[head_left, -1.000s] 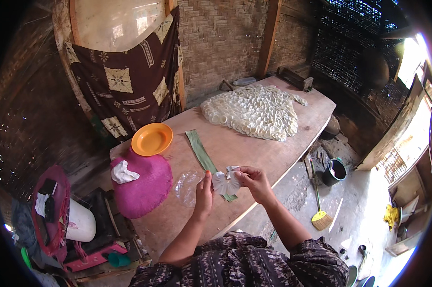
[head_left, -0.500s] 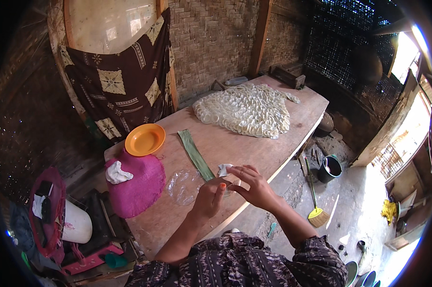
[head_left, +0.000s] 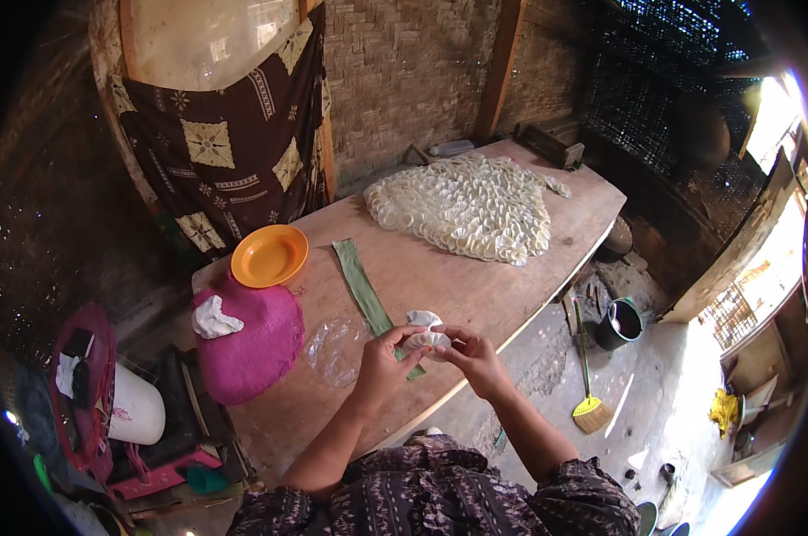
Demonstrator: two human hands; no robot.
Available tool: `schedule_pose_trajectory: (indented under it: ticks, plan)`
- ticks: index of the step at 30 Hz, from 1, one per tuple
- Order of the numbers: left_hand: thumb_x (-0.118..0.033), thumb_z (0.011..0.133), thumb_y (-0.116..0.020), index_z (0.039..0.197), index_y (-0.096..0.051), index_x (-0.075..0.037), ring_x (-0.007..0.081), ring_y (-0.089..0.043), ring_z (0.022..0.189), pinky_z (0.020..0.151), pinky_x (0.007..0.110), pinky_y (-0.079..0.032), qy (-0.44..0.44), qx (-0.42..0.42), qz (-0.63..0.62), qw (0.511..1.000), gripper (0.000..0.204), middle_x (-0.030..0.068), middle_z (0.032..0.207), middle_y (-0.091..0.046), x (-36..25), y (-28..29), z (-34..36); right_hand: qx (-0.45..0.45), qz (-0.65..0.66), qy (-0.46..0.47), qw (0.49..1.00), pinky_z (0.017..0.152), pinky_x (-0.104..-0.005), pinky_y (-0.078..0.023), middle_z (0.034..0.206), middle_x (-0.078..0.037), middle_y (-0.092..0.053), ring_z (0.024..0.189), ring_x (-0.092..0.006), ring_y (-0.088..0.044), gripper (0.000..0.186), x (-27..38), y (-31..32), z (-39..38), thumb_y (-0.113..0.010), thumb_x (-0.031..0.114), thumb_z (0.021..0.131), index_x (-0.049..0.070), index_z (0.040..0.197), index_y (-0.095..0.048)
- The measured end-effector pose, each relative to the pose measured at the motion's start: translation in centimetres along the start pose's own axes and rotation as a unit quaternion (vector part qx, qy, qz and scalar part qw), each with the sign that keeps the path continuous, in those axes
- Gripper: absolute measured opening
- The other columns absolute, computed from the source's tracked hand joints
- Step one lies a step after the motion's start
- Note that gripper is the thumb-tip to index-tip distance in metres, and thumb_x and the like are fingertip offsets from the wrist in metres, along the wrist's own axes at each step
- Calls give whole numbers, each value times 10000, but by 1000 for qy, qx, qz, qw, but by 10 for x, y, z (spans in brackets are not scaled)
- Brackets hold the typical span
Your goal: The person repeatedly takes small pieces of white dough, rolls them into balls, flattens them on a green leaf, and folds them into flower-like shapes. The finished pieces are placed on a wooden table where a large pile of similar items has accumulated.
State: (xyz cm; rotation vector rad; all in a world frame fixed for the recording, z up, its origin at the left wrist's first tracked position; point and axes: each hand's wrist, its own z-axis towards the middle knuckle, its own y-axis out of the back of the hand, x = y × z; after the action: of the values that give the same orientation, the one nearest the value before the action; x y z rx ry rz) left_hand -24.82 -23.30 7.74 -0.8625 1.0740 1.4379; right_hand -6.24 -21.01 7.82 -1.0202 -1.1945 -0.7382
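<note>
Near the table's front edge, my left hand (head_left: 383, 364) and my right hand (head_left: 477, 361) pinch a small round white dough piece (head_left: 427, 341) between them, one at each side. Its upper face looks ridged. Just beyond it sits another white dough lump (head_left: 424, 318), close to my fingertips. A long green leaf strip (head_left: 365, 289) lies flat on the table, its near end passing beneath my hands. To the left of my left hand is a round sheet of clear plastic (head_left: 335, 352). A heap of thin, cupped white pieces (head_left: 462, 207) covers the table's far part.
At the table's left stand an orange bowl (head_left: 269, 255) and a magenta cloth (head_left: 252, 350) with a large white dough lump (head_left: 215, 318) on it. Further left is a white bucket (head_left: 136, 406). A broom (head_left: 592, 413) and a black bucket (head_left: 618, 323) are on the floor at right.
My right hand was held flat over my left with fingers stretched. Now the fingers of both hands have closed on the round dough piece, which shows between them. The view has shifted slightly.
</note>
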Motion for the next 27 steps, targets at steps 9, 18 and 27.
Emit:
schedule_pose_trajectory:
  ticks: [9, 18, 27]
  plan:
    - [-54, 896, -675, 1126, -641, -14, 128, -664, 926, 809, 279, -535, 165, -11, -251, 954, 236, 56, 1020, -697, 28, -8, 29, -58, 131, -46, 989, 839, -295, -512, 1022, -48, -662, 931, -136, -631, 227, -12, 16, 29, -631, 155, 945, -8, 1102, -650]
    - [-200, 949, -635, 1117, -608, -36, 98, -618, 898, 822, 259, -486, 284, -96, -415, 859, 236, 23, 1023, -666, 62, -29, 39, -61, 156, -83, 982, 818, -278, -510, 1024, -50, -683, 892, -110, -636, 236, -27, 28, 66, -626, 128, 942, -4, 1137, -615]
    - [-122, 941, -635, 1027, -658, -20, 68, -621, 774, 677, 196, -470, 267, -200, -368, 868, 135, 15, 910, -685, 82, -31, 49, -36, 47, -72, 996, 735, -238, -499, 951, -61, -689, 825, -92, -637, 232, -35, 30, 101, -641, 92, 923, -44, 1109, -620]
